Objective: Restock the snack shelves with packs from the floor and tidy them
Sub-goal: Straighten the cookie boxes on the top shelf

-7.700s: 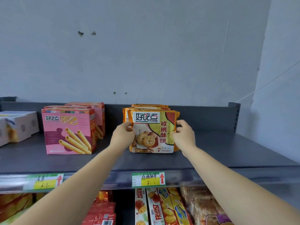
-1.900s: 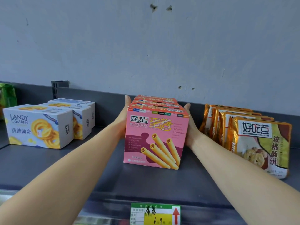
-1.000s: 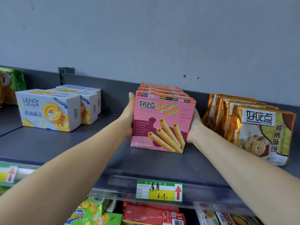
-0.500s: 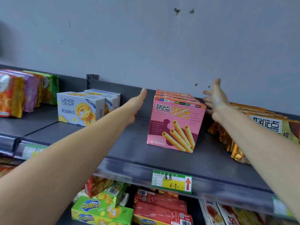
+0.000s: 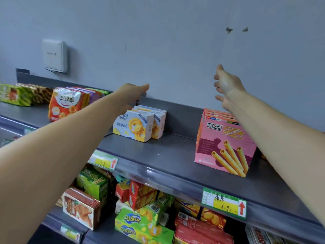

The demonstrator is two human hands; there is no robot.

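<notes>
Head view: left hand (image 5: 131,95) hovers above white boxes (image 5: 135,128), right hand (image 5: 228,88) above pink boxes (image 5: 225,143), fingers (image 5: 220,72) apparently released, empty.

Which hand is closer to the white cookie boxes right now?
Left. The left hand hovers just above the white boxes, fingers straight. The right hand is off to their right, open above the pink boxes.

Top shelf (image 5: 158,155): pink egg-roll boxes (image 5: 225,143) upright at R, lined front-to-back, three rolls printed on front. Mid: two white-blue cookie boxes (image 5: 132,128) upright, one behind the other, angled a bit. L section: orange-red cookie bag (image 5: 66,103) stands in front, purple + green bags behind. Lower shelf (image 5: 51,223): green Zecheese boxes (image 5: 139,224) lie flat, red boxes (image 5: 139,194) jumbled above.
</notes>
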